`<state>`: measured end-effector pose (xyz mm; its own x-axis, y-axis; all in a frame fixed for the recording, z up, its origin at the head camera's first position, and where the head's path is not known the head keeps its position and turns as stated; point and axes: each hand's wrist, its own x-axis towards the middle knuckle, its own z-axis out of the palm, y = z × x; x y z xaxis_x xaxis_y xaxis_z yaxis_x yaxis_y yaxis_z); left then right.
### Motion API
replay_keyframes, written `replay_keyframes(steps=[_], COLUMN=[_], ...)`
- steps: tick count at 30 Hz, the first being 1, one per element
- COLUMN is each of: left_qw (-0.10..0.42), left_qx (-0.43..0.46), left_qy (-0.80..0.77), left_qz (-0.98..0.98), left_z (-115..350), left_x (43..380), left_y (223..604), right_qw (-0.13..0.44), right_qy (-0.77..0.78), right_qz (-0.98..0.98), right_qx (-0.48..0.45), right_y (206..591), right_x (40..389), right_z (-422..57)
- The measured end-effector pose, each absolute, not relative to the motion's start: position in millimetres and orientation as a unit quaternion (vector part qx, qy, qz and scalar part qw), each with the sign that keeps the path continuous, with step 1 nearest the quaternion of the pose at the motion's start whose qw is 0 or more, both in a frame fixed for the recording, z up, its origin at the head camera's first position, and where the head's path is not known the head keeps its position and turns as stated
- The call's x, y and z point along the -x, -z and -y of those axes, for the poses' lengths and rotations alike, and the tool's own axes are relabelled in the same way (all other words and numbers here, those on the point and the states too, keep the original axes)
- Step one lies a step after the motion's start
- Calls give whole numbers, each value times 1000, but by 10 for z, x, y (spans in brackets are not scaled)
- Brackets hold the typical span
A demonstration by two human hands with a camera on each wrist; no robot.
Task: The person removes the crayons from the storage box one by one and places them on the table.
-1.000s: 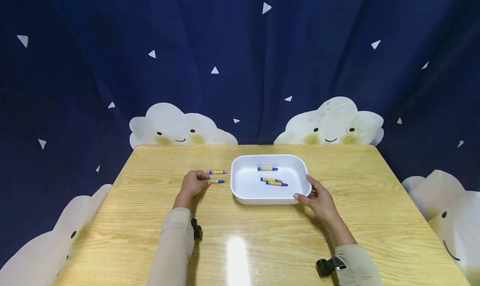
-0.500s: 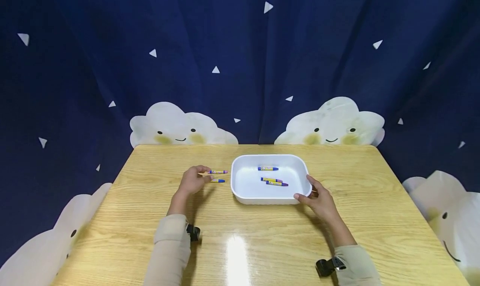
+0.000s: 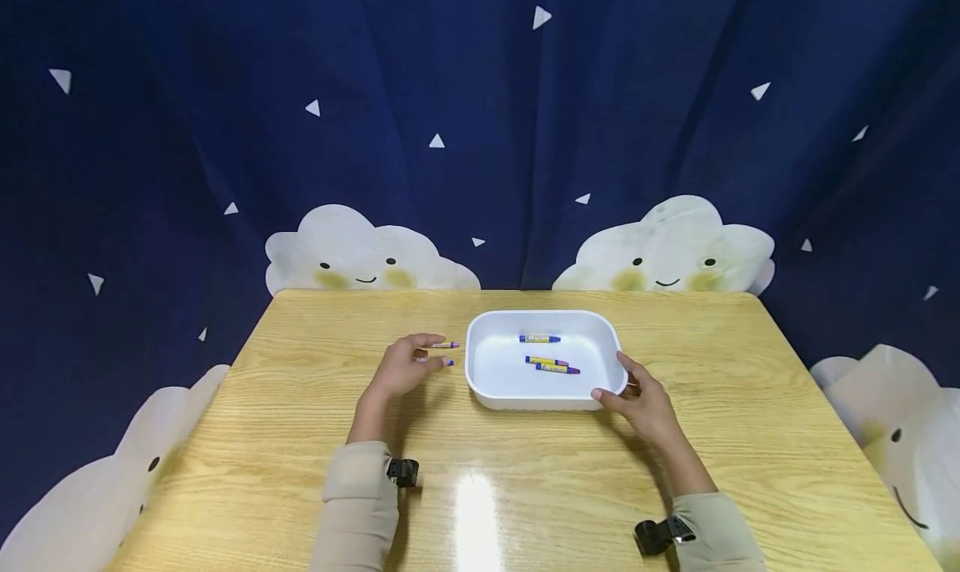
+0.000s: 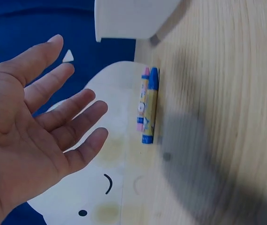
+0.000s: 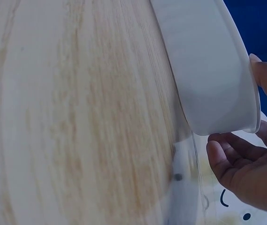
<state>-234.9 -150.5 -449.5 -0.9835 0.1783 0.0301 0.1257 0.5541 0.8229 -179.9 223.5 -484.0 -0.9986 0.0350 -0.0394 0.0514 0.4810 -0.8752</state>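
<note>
My left hand (image 3: 401,369) hovers over two crayons at the left of a white plastic tray (image 3: 543,403). In the left wrist view its fingers are spread, nothing in them. Side by side on the table lie a blue crayon (image 4: 150,105) and a thinner-looking pink crayon (image 4: 142,98), both in yellow wrappers; in the head view the hand partly hides them. My right hand (image 3: 651,407) holds the tray's near right corner, thumb at the front rim, fingers at the right side. Inside the tray are a blue crayon (image 3: 540,338), a pink one (image 3: 546,360) and a purple one (image 3: 558,370).
The wooden table (image 3: 562,489) reaches back to a dark blue curtain (image 3: 480,138) printed with white clouds and triangles. A black wrist camera (image 3: 403,473) sits on the left cuff, another camera (image 3: 654,537) on the right cuff.
The left hand, at first with its fingertips at the left ends of the two crayons, has shifted right over them, its fingers now spread apart. The right hand and tray stay in place.
</note>
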Motion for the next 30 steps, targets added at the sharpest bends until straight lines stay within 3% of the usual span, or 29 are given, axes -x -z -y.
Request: replay_keyframes(steps=[9,23,30], left_qw=[5,24,-14], left_qx=[-130,-155,-174], left_qy=[-494,-505,-492], left_qz=[-860,-849,-853], left_z=[1287,857,710], left_x=[2337,2379,2425], left_y=[4438,4437,4458], right_qw=[11,10,11], right_qy=[505,505,504], right_qz=[-862,-863,-863], right_qx=[-24,-27,-31], right_y=[4852,4859,4863], right_x=[1814,1811,1805], right_z=[-2248,-2252,-2245])
